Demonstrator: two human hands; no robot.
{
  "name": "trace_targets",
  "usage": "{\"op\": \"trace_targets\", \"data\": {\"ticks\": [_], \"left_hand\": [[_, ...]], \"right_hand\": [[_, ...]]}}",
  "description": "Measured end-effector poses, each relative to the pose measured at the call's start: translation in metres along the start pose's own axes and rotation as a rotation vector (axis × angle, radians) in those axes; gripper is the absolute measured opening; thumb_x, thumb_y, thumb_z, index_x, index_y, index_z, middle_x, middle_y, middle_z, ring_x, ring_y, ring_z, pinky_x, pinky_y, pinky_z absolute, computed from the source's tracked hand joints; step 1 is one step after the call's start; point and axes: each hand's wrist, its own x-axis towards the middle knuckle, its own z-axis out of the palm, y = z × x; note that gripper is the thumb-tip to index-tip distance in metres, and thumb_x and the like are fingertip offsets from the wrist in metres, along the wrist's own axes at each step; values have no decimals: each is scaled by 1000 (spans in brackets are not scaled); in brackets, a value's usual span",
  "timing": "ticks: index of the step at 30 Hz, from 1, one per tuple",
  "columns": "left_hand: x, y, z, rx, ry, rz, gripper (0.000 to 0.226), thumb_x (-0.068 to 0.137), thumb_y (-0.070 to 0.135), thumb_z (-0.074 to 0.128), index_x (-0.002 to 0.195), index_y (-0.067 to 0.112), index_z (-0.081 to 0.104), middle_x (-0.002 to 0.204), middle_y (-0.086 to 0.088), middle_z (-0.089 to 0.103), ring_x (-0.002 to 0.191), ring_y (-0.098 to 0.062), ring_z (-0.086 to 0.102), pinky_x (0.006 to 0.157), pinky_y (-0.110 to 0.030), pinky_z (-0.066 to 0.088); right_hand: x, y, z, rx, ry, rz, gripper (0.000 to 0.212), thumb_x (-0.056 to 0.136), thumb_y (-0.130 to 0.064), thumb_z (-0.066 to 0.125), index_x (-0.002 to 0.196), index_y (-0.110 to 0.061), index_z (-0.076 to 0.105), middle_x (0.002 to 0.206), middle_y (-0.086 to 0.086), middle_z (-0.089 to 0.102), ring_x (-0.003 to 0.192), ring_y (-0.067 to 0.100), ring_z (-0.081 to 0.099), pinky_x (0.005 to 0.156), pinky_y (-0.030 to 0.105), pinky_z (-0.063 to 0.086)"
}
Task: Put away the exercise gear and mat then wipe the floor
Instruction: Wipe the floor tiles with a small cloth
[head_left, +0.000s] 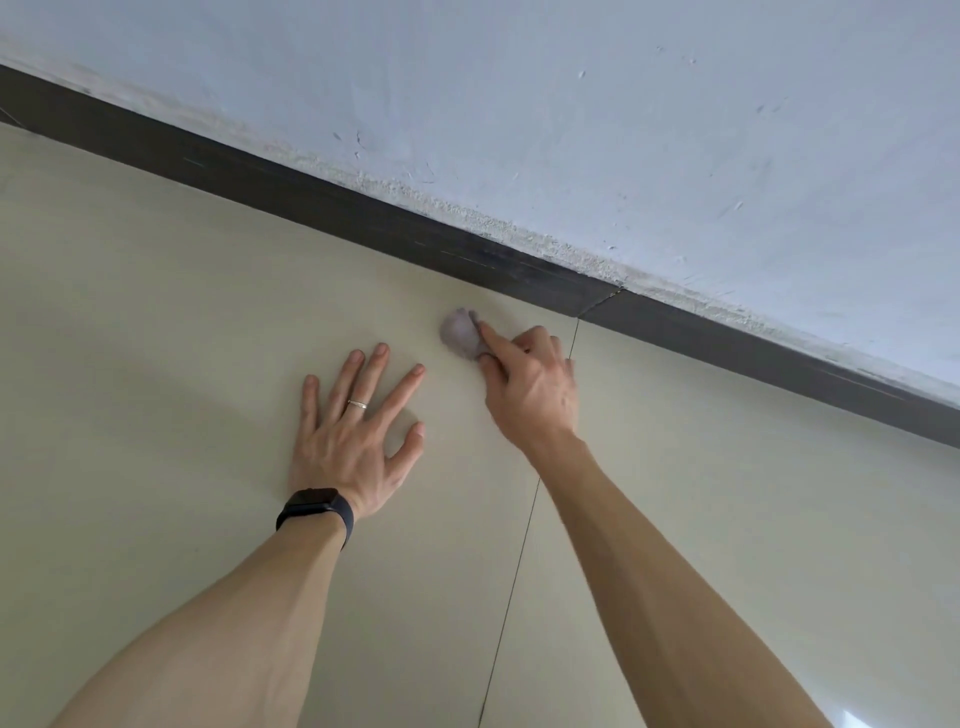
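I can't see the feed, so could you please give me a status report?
Left hand flat on floor. Right hand pressing wad of cloth near baseboard. Nothing in the way.

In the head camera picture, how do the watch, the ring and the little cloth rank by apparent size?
Largest to smallest:
1. The watch, band included, though it sits nearer the camera.
2. The cloth, partly hidden under the right hand.
3. The ring on the left hand.

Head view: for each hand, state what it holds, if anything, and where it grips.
The right hand pinches a small crumpled wipe at its near edge against the floor. The left hand holds nothing; it lies flat on the floor.
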Motion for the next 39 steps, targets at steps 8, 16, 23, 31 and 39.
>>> {"op": "trace_targets", "data": {"ticks": [8, 16, 23, 31, 39], "left_hand": [[1, -1, 2, 15, 3, -2, 65, 93, 60, 30, 155, 51, 12, 167, 11, -2, 154, -17, 6, 122, -54, 6], [-1, 1, -2, -16, 2, -10, 65, 93, 56, 36, 154, 50, 17, 168, 10, 2, 154, -18, 8, 122, -55, 6], [1, 3, -2, 4, -10, -14, 64, 93, 57, 33, 154, 50, 15, 168, 10, 2, 154, -18, 7, 122, -54, 6], [0, 0, -1, 19, -37, -22, 64, 95, 58, 32, 155, 50, 12, 168, 9, -1, 154, -17, 4, 122, -56, 5], [-2, 0, -3, 11, -84, -7, 64, 96, 55, 30, 155, 49, 9, 168, 8, -4, 154, -20, 2, 121, -57, 3]], "right_hand": [[-8, 42, -12, -26, 153, 285, 39, 95, -26, 55, 130, -40, 63, 98, 4, 46, 92, 30, 49, 85, 38, 39], [-210, 32, -19, -33, -212, -485, 50, 81, -14, 70, 129, -30, 65, 83, 0, 49, 74, 22, 45, 63, 38, 46], [-85, 60, -20, -125, 13, -358, 40, 92, -24, 66, 129, -38, 64, 97, 4, 56, 79, 27, 52, 68, 40, 46], [-157, 28, 2, -28, -9, -160, 49, 91, -17, 59, 137, -33, 59, 103, 6, 51, 85, 29, 48, 75, 42, 42], [-186, 40, -3, -124, -154, -501, 57, 80, -16, 65, 133, -38, 61, 100, 1, 61, 87, 25, 53, 81, 37, 43]]}}
